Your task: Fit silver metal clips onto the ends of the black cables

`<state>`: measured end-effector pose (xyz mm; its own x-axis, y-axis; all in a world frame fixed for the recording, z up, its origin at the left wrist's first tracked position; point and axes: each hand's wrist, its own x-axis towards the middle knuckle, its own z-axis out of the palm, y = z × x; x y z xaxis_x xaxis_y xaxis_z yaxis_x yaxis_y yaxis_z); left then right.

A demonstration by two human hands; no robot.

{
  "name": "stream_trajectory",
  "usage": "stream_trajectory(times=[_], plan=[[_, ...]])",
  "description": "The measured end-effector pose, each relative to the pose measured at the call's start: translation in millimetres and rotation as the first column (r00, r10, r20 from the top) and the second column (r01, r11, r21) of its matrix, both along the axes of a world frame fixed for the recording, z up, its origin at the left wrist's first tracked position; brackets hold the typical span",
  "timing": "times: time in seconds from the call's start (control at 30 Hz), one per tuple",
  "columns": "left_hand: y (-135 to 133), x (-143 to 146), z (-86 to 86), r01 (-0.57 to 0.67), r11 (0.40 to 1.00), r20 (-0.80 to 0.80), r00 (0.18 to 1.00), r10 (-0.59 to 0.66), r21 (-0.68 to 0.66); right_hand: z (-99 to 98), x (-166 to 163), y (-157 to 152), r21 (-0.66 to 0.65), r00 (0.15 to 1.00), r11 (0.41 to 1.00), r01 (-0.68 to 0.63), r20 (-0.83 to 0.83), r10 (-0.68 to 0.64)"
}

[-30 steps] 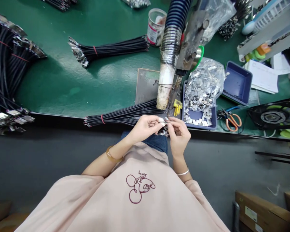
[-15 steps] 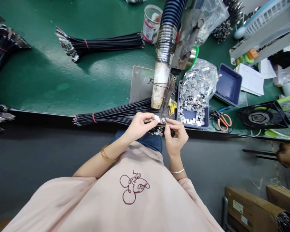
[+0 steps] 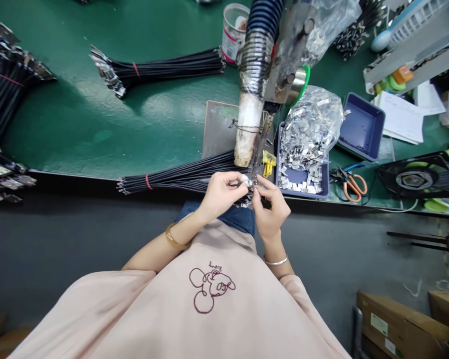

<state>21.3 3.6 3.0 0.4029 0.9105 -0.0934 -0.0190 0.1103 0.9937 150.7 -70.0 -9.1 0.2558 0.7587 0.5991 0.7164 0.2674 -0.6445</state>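
Just nearer than one hose (image 3: 252,102), the left hand (image 3: 222,193) pinches one small metal piece (image 3: 251,183); whether the right hand (image 3: 270,205) grips it, I cannot tell. One cable bundle (image 3: 179,175) runs leftward from the hose; rightward, two trays (image 3: 363,118).

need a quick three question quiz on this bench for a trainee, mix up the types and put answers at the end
1. True or false: the yellow clip lies to the left of the blue tray holding small silvery pieces.

2. Which of the person's arms wears the silver bangle?
a) left only
b) right only
c) both

3. Fill in: the black cable bundle nearest the left hand has a ____ band around it.

Key: 1. True. 2. b. 3. red.
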Motion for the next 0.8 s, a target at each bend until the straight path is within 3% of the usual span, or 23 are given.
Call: stream_trajectory(times=[0.27,0.8], plan=[[3.4,4.1,9.3,-0.076,0.995,-0.025,0.997,0.078,0.059,9.1,-2.6,7.7,-0.021,1.000,1.000,0.009,-0.010,-0.010],[-3.3,-0.3,11.1,-0.019,0.987,-0.127,0.991,0.040,0.161,12.2,-2.8,4.2,-0.011,0.998,1.000,0.019,0.055,-0.018]])
